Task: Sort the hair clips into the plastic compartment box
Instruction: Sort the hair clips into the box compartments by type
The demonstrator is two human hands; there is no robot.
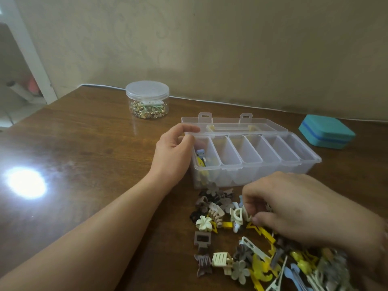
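Observation:
A clear plastic compartment box (308,163) stands open on the wooden table, its lid (231,124) folded back. A few clips (201,159), blue and yellow, lie in its leftmost compartment; the others look bare. My left hand (175,152) rests against the box's left end, fingers curled on the rim. In front of the box lies a pile of hair clips (241,244): cream, brown, yellow, blue, flower and claw shapes. My right hand (304,208) is down on the pile, fingertips pinched among white clips (237,215); what it holds is hidden.
A round clear jar (147,99) with a lid, holding small gold trinkets, stands at the back left. A teal case (326,131) sits at the back right. A wall runs close behind the table. A bright light glare (26,182) shows on the left tabletop.

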